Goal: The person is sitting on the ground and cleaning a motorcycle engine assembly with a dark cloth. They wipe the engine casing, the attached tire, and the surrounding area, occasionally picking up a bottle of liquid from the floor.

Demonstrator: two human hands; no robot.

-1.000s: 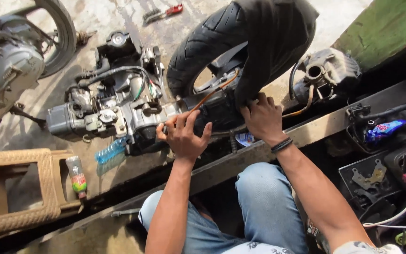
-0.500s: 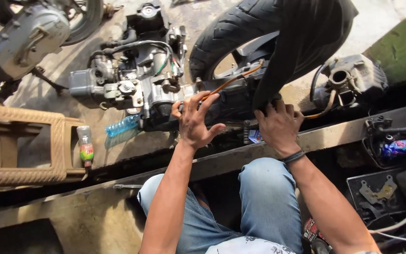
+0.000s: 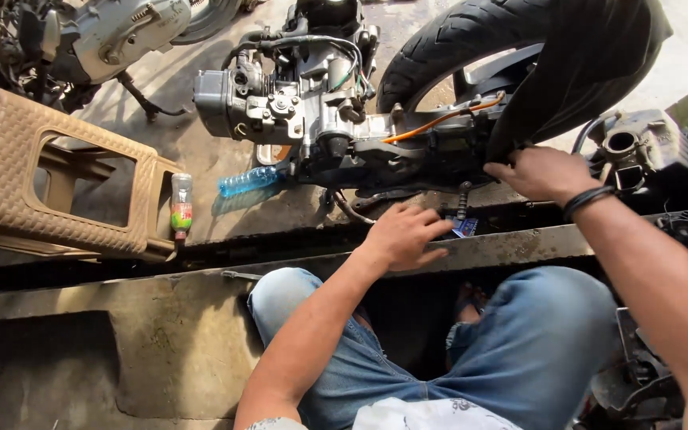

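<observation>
Two hands: both are out over the scooter engine assembly (image 3: pixel 336 119), seen from the head camera, the only view.
Left hand (image 3: pixel 404 236): fingers loosely spread, palm down, empty; it hovers just below the engine's underside, fingertips near a small blue packet (image 3: pixel 465 227) on the concrete ledge (image 3: pixel 519 243).
Right hand (image 3: pixel 541 171): curled against the black rear fender (image 3: pixel 591 64), fingers tucked at its lower edge; whether it truly grips is hard to tell. A dark band sits on that wrist.
Engine assembly: lying on the ground ahead of the person, grey cylinder end to the left, rear tyre (image 3: pixel 455 40) to the right, an orange hose (image 3: pixel 439 119) running along its top.
Left of the engine: a blue plastic bottle (image 3: pixel 248 180) lies on its side just beside the casing; a small green-labelled bottle (image 3: pixel 181 203) stands upright, touching the brown plastic stool (image 3: pixel 33 167), which is tipped over.
Far right: a grey engine part (image 3: pixel 646 147) rests near the right wrist.
Top left: another motorcycle engine (image 3: pixel 105 32), well apart.
Bottom: knees in blue jeans (image 3: pixel 535 350), below the ledge.
</observation>
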